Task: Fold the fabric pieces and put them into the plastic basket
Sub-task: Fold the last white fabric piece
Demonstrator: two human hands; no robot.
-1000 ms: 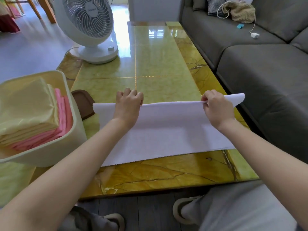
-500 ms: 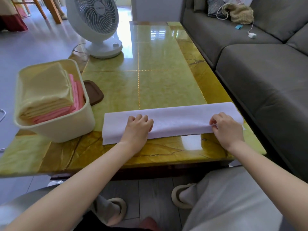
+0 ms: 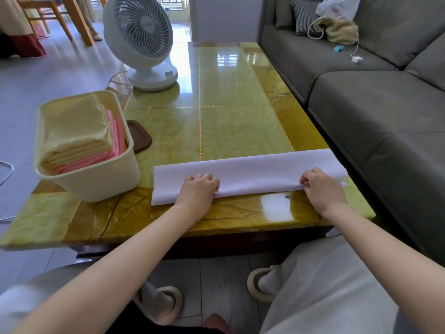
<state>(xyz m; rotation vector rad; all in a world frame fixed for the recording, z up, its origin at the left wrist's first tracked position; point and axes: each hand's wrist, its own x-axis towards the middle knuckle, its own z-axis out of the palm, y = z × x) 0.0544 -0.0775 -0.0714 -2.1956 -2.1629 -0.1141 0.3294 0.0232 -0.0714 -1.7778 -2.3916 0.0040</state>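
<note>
The left hand [image 3: 197,189] and right hand [image 3: 322,186] are pinching, fingers curled, the near edge of a long white folded fabric strip [image 3: 252,168], lying across the glossy yellow-green stone table [image 3: 216,116] beside a cream plastic basket [image 3: 96,186].

Figure: The person's clothing, seen from the head camera.
Both arms were uncovered from the left hand [image 3: 198,189] and the right hand [image 3: 322,186] back to the picture's lower edge. Loose, pale grey trousers [image 3: 337,290] covered the legs. Each foot wore a grey sock inside a beige slipper with a thick rounded rim: the left slipper [image 3: 174,300] and the right slipper [image 3: 254,283].
</note>
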